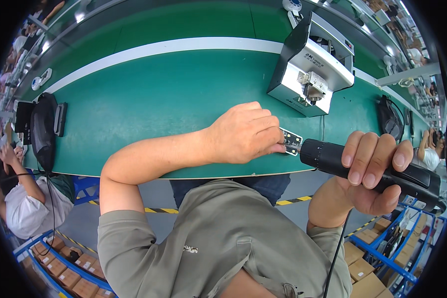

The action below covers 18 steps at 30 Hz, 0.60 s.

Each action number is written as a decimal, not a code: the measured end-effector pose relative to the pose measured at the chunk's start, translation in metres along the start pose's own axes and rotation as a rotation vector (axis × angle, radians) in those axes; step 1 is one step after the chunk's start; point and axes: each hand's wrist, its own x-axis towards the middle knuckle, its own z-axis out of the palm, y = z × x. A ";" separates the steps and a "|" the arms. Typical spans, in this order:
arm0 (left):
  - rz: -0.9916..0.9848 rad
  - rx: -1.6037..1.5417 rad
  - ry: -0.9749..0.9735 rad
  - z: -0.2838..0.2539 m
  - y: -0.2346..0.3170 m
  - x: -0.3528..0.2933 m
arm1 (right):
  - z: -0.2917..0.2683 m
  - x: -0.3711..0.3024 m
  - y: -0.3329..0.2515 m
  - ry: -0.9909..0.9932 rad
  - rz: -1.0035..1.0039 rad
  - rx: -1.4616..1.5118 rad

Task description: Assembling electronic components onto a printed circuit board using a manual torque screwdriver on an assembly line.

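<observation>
My left hand [248, 133] is closed near the front edge of the green table, thumb and fingers pinched at a small dark plate [291, 138] with a light rim and several pale spots, which looks like a circuit board. The fingers cover part of it. My right hand [375, 161] is wrapped round a black corded electric screwdriver [325, 155], held nearly level. Its front end points left and meets the plate beside my left fingertips. What lies right at the tip is too small to make out.
A silver and black screw feeder [303, 79] stands beyond my hands on the green table [159, 99]. Black objects [45, 129] lie at the table's left end. Another person [39, 203] sits at left. Blue racks with cardboard boxes [367, 268] stand behind me.
</observation>
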 end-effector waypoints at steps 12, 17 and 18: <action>0.002 0.010 -0.038 -0.001 0.001 0.000 | 0.008 -0.001 0.004 0.010 0.019 -0.031; -0.008 0.066 -0.068 -0.001 0.000 -0.003 | 0.016 -0.002 0.009 0.040 0.013 -0.077; -0.014 0.080 -0.079 -0.001 0.000 -0.003 | 0.016 -0.002 0.011 0.045 0.010 -0.092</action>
